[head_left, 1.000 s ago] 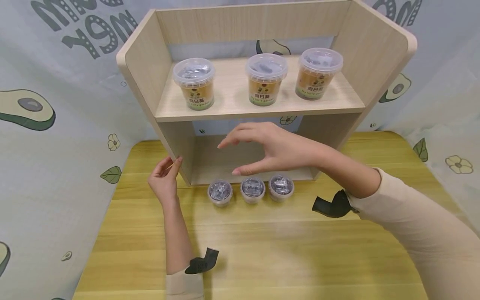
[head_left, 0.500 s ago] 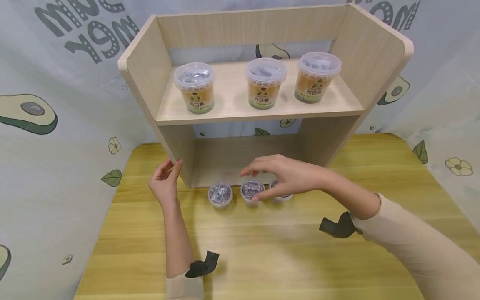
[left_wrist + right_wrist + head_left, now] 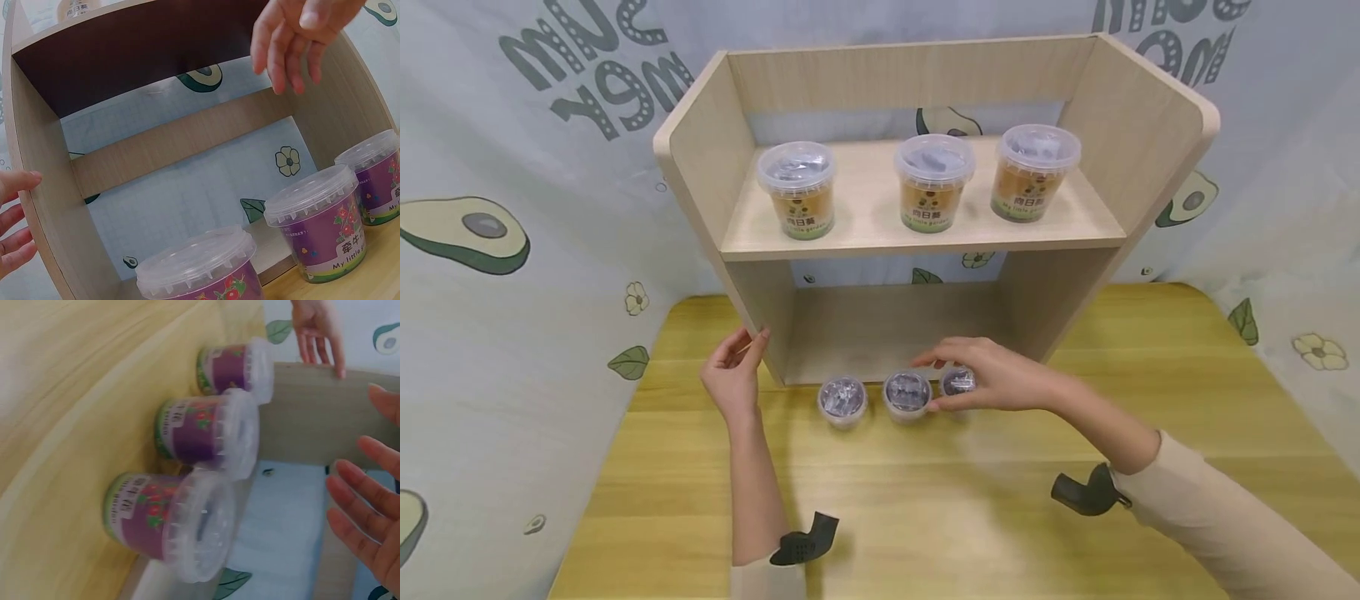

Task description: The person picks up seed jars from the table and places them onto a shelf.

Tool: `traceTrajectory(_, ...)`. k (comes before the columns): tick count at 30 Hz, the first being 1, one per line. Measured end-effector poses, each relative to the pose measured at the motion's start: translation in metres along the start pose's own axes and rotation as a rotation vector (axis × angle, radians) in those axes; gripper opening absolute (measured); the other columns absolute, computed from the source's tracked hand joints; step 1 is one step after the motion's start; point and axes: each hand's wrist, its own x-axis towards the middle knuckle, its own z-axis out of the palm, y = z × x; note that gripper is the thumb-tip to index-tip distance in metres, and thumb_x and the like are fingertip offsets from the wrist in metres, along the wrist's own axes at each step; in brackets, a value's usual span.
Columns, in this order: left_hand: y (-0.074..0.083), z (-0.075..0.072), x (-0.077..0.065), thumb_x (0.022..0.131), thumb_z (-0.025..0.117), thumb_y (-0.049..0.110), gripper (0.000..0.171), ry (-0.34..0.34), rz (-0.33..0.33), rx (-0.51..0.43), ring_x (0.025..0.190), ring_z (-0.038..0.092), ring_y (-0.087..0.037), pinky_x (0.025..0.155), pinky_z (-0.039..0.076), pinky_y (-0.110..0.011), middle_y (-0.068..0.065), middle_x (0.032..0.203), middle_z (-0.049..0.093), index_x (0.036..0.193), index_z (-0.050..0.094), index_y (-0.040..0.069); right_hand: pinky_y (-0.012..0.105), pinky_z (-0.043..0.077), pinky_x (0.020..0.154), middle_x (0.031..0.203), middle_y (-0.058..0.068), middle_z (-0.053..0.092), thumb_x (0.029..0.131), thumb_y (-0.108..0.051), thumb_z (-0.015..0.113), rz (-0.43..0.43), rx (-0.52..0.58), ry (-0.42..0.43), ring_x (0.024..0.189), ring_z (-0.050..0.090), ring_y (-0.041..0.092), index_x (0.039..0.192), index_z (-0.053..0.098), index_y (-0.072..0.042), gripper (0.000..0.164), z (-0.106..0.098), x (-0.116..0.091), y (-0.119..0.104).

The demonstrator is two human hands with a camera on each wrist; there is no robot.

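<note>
Three small purple-labelled tubs with clear lids stand in a row before the shelf (image 3: 917,321): a left tub (image 3: 842,400), a middle tub (image 3: 907,393) and a right tub (image 3: 958,382). My right hand (image 3: 988,375) hovers above the right tub, partly hiding it. Its fingers are spread, and the right wrist view shows a gap between these fingers (image 3: 359,490) and the lids. My left hand (image 3: 733,362) touches the front edge of the shelf's left side panel with its thumb (image 3: 28,180); the other fingers lie loosely outside the panel.
On the upper board stand three tubs with orange and green labels: a left one (image 3: 799,196), a middle one (image 3: 931,187) and a right one (image 3: 1030,177). A wooden table (image 3: 917,517) lies below. Behind hangs a printed cloth (image 3: 550,333).
My right hand has come down from in front of the lower compartment to above the right tub, shifting right. My left hand stays at the panel. The head view has tilted slightly upward.
</note>
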Motion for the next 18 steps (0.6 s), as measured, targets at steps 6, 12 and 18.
traceTrajectory(6,-0.002,0.000,-0.002,0.066,0.084,0.011,0.024,0.000,-0.015,0.007,0.062,0.062,-0.009,0.067,0.053,-0.021,0.006,0.074,0.069,0.087,0.073,0.007,0.043,0.049,0.084,0.117,0.002,0.059,0.082,-0.035,0.069,0.040,0.009,0.036,0.103,0.057,0.018,0.122,0.057,-0.012,0.048,0.008,-0.006,0.010)
traceTrajectory(12,-0.001,0.001,-0.001,0.066,0.084,0.012,0.024,-0.002,-0.021,0.013,0.063,0.062,-0.009,0.067,0.053,-0.020,0.006,0.075,0.069,0.087,0.072,0.007,0.046,0.048,0.085,0.118,0.004,0.059,0.082,-0.036,0.069,0.088,-0.015,0.050,0.106,0.056,0.024,0.123,0.057,-0.012,0.050,0.011,-0.010,0.014)
traceTrajectory(18,-0.001,0.000,0.000,0.066,0.084,0.012,0.025,-0.001,-0.023,0.006,0.064,0.063,-0.010,0.067,0.054,-0.020,0.006,0.075,0.069,0.087,0.073,0.006,0.045,0.047,0.088,0.119,0.006,0.059,0.080,-0.034,0.072,0.119,-0.112,0.095,0.110,0.056,0.026,0.121,0.058,-0.011,0.049,0.020,-0.015,0.022)
